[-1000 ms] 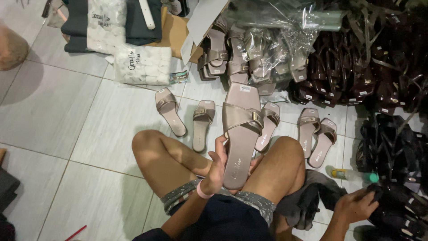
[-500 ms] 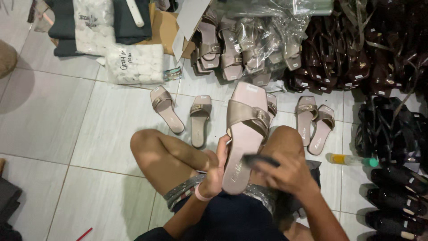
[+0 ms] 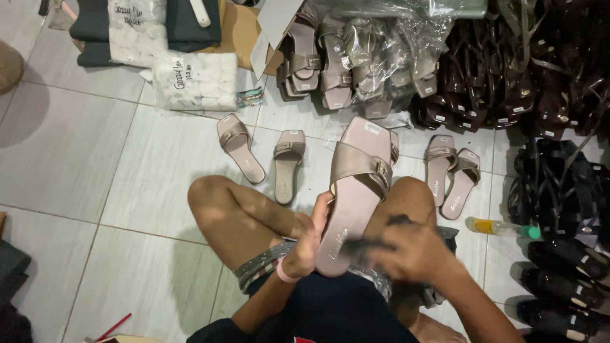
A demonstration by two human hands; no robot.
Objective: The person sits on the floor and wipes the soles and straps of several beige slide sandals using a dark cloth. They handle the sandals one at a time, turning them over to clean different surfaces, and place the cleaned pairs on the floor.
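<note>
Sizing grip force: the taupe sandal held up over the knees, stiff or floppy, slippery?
The sandal is probably fairly stiff: the left hand grips only its heel end, yet the sole stands straight. Likely light, since one hand props it. Its satiny strap and smooth footbed may be somewhat slippery. The right hand is blurred, holding something dark against it.

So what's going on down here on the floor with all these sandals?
A person sits cross-legged on the tiled floor, holding a taupe sandal upright by its heel in the left hand. The right hand, blurred, presses a small dark object against the insole; what it is I cannot tell. Four matching sandals lie loose ahead, with bagged taupe sandals and heaps of dark sandals beyond.
</note>
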